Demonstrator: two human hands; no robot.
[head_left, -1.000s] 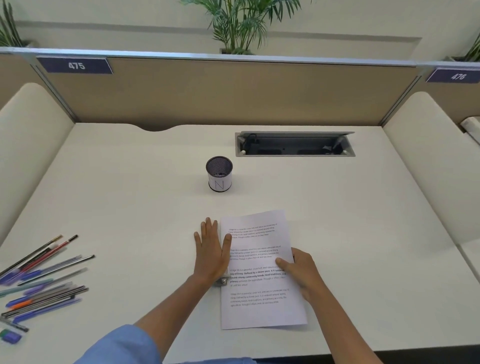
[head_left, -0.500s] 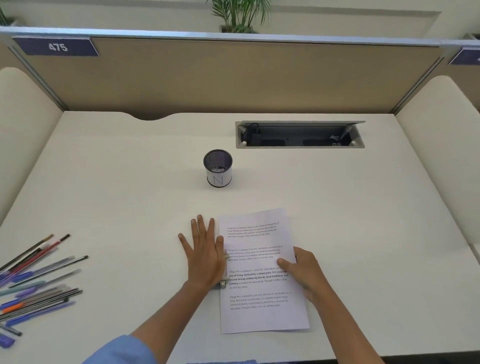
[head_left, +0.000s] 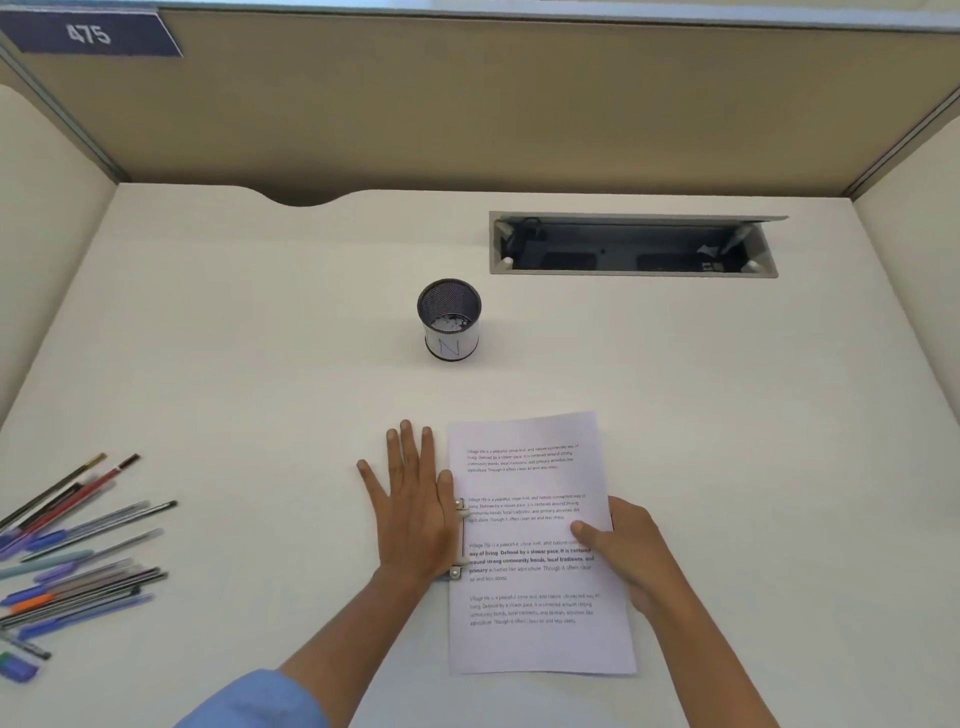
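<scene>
While the left hand (head_left: 413, 512) lies flat, fingers (head_left: 406, 447) straight and spread, pressing a small metal fitting (head_left: 459, 540) (punch or ring clip, can't tell) at the left edge of the printed sheet (head_left: 530, 644), the right hand (head_left: 626, 553) pinches its right edge, thumb on top. Sheet lies flat on the table (head_left: 260, 364), front centre. Likely light, floppy, tear-prone at the fitting; grip the free edge.
</scene>
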